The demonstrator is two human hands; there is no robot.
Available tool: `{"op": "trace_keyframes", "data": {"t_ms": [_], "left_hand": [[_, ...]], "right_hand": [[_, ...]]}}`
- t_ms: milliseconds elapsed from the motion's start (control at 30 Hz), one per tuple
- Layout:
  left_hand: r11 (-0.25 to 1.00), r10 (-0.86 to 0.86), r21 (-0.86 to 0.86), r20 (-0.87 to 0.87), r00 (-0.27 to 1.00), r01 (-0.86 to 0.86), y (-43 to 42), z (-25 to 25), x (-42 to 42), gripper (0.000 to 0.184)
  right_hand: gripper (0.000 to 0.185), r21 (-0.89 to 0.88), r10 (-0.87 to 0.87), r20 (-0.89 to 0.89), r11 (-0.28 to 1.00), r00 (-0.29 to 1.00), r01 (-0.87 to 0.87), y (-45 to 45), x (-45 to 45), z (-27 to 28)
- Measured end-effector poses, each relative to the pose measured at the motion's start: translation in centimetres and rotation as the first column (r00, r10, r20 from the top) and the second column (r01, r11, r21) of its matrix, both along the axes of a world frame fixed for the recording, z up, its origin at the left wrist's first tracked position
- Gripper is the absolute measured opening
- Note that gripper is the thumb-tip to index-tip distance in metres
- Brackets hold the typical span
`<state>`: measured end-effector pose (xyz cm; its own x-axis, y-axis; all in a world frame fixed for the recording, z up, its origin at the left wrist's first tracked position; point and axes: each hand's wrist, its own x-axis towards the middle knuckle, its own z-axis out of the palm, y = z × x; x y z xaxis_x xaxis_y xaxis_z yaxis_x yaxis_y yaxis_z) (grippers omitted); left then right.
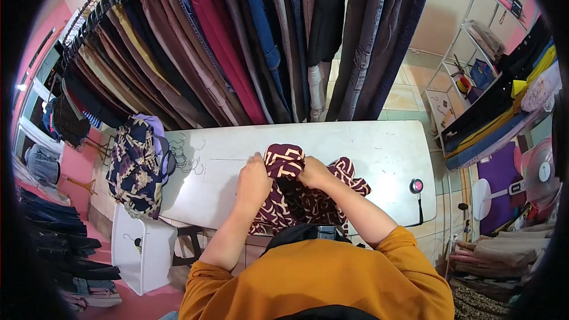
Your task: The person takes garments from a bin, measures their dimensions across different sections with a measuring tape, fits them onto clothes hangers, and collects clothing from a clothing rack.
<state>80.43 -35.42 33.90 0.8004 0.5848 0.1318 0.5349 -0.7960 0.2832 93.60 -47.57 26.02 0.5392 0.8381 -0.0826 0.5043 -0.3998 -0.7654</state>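
Note:
A maroon garment with a cream geometric pattern [285, 160] is bunched at the front edge of the white table [385, 148], and part of it hangs down toward my body. My left hand [255, 176] is closed on the left side of its raised upper part. On the right side of that part, my right hand [313, 173] grips the cloth too. Some of the fabric spreads to the right beneath my right forearm. The fingertips of both hands are partly hidden by the cloth.
Trousers [225, 41] hang on a long rack behind the table. Dark patterned clothes [135, 166] lie over the table's left end, beside loose hangers [186, 151]. A small round object with a strap [416, 186] lies at the right. A fan [538, 172] stands further right.

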Motion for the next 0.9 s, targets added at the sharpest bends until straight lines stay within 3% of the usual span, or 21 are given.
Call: {"op": "trace_keyframes", "data": {"t_ms": [67, 133, 200, 233, 267, 333, 400, 433, 467, 533, 600, 667, 700, 733, 800, 833, 867, 900], "left_hand": [[0.938, -0.099, -0.345, -0.145, 0.984, 0.043, 0.6, 0.7, 0.2, 0.034], [0.924, -0.097, -0.378, -0.104, 0.99, 0.05, 1.9, -1.3, 0.1, 0.027], [0.642, -0.237, -0.757, -0.04, 0.971, 0.126, 3.4, -2.6, 0.3, 0.025], [0.389, -0.283, -0.885, 0.15, 0.947, 0.256, 4.0, -3.6, 0.7, 0.025], [0.166, -0.181, -0.975, 0.12, 0.976, 0.15, 4.5, -4.4, 0.3, 0.026], [-0.127, -0.292, -0.987, -0.056, 0.955, -0.097, 5.5, -4.1, 0.5, 0.03], [-0.145, -0.307, -0.98, -0.086, 0.948, -0.136, 6.0, -5.8, 0.5, 0.031], [-0.162, -0.321, -0.971, -0.116, 0.94, -0.175, 6.1, -6.7, 0.4, 0.032], [-0.166, -0.319, -0.97, -0.115, 0.941, -0.176, 6.0, -7.6, 0.2, 0.032], [-0.076, -0.019, -0.955, -0.285, 0.958, -0.286, 5.6, -9.1, -0.3, 0.034], [-0.132, 0.029, -0.956, -0.27, 0.963, -0.264, 6.1, -11.2, -1.7, 0.031], [-0.118, -0.003, -0.989, -0.088, 0.996, -0.088, 6.4, -12.0, -3.3, 0.037], [-0.153, 0.005, -0.988, -0.015, 1.0, -0.014, 5.9, -10.8, -4.0, 0.054], [-0.155, 0.009, -0.988, -0.017, 1.0, -0.015, 6.0, -10.8, -4.6, 0.054], [0.101, -0.116, -0.985, 0.131, 0.985, 0.143, 6.5, -11.0, -6.4, 0.067], [0.179, -0.061, -0.969, 0.161, 0.985, 0.17, 6.3, -10.2, -7.3, 0.071], [0.18, -0.056, -0.969, 0.16, 0.986, 0.168, 6.8, -9.5, -8.1, 0.071], [0.248, -0.117, -0.962, 0.089, 0.989, 0.116, 7.9, -8.9, -9.1, 0.071]], "right_hand": [[0.019, 0.02, 0.022, 0.031, 1.0, 0.999, -0.023, 0.1, 0.3, 0.0], [0.019, -0.18, 0.011, -0.185, 0.983, 0.983, -0.045, 0.1, 0.5, 1.2], [0.019, -0.118, 0.024, -0.222, 0.992, 0.975, -0.052, -0.4, 0.5, 2.3], [0.021, -0.119, 0.03, -0.265, 0.991, 0.964, -0.063, -0.3, 0.6, 2.3], [0.023, -0.119, 0.035, -0.307, 0.99, 0.951, -0.075, -0.2, 0.8, 2.3], [0.027, -0.133, 0.042, -0.338, 0.987, 0.94, -0.091, 0.2, 1.2, 1.4], [0.041, -0.062, 0.02, -0.112, 0.998, 0.994, -0.027, 0.1, 1.2, 0.4], [0.051, -0.102, -0.072, 0.165, 0.991, 0.984, 0.089, 0.2, 0.4, -0.1], [0.051, -0.106, -0.069, 0.165, 0.991, 0.984, 0.087, -0.3, -0.2, -0.6], [0.05, 0.293, -0.17, 0.511, 0.956, 0.843, 0.015, -1.3, -1.5, -0.3], [0.046, 0.289, 0.117, 0.433, 0.921, 0.894, -0.26, -1.7, -2.0, -3.7], [0.045, 0.175, 0.225, 0.326, 0.94, 0.918, -0.292, -2.7, -3.8, -3.2], [0.036, 0.143, 0.204, 0.356, 0.953, 0.912, -0.269, -2.7, -4.0, -3.8], [0.036, 0.141, 0.208, 0.354, 0.952, 0.912, -0.272, -2.5, -3.7, -4.3], [0.031, -0.079, 0.25, 0.409, 0.968, 0.878, -0.238, -2.2, -2.9, -5.0], [0.027, -0.051, 0.21, 0.411, 0.977, 0.887, -0.208, -2.3, -2.4, -4.4], [0.025, -0.021, 0.166, 0.433, 0.984, 0.886, -0.174, -2.5, -2.0, -3.6], [0.025, -0.009, 0.159, 0.44, 0.985, 0.884, -0.173, -2.8, -1.3, -3.2]]}}
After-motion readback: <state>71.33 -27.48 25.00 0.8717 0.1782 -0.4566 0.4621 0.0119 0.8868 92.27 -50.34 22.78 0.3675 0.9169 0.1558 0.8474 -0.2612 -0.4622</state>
